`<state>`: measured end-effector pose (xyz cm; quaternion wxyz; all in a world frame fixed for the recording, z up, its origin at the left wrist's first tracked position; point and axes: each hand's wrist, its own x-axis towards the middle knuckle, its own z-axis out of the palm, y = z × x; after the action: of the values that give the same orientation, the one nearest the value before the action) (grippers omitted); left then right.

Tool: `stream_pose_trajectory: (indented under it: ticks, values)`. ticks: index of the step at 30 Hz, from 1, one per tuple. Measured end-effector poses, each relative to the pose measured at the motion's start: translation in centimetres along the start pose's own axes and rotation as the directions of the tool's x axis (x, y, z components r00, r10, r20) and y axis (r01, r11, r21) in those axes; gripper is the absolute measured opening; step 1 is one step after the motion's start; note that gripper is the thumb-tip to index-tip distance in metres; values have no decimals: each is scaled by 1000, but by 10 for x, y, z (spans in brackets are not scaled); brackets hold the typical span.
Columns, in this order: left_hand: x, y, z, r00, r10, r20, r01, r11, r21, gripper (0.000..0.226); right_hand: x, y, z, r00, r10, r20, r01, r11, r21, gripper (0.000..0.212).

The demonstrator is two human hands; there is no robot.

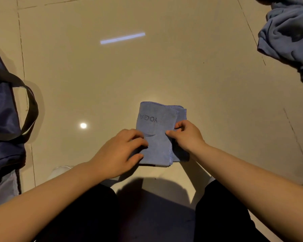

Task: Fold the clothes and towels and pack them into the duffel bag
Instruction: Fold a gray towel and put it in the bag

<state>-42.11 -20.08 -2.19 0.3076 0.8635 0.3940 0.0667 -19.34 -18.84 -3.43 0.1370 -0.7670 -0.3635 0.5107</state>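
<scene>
Blue yoga towel [156, 123], folded into a small rectangle, lies flat on the tiled floor [164, 67]; the word YOGA faces up. Left hand [119, 152] rests on its left edge, fingers bent and pressing the cloth down. Right hand [185, 135] pinches the right edge between thumb and curled fingers. Well left of both hands: navy duffel bag [2, 119], black strap looped out. Far up and right of the right hand: a crumpled blue-grey cloth heap [290, 30].

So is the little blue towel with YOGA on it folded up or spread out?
Folded: the blue YOGA towel lies on the floor as a small rectangle, layered edges showing on its right side.
</scene>
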Motion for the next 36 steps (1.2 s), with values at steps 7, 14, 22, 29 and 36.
stream_pose_trajectory:
  ticks: [7,14,22,29,36]
  values:
    - [8,-5,6,994,76,76,-94,959,267,54,3,-3,-9,1000,-5,5,4,974,226,26]
    - [7,-9,19,952,124,278,-228,896,381,68,13,13,-30,999,4,-37,-1,998,57,39]
    - [-1,-3,35,965,100,241,-181,922,343,69,11,12,-31,983,-162,-86,164,986,18,49]
    - [10,48,37,934,300,194,-291,954,-75,51,28,-22,-59,900,-423,-104,346,839,-419,47]
    - [26,4,19,982,121,145,-173,887,429,60,-34,16,-35,947,-235,221,318,793,-519,19]
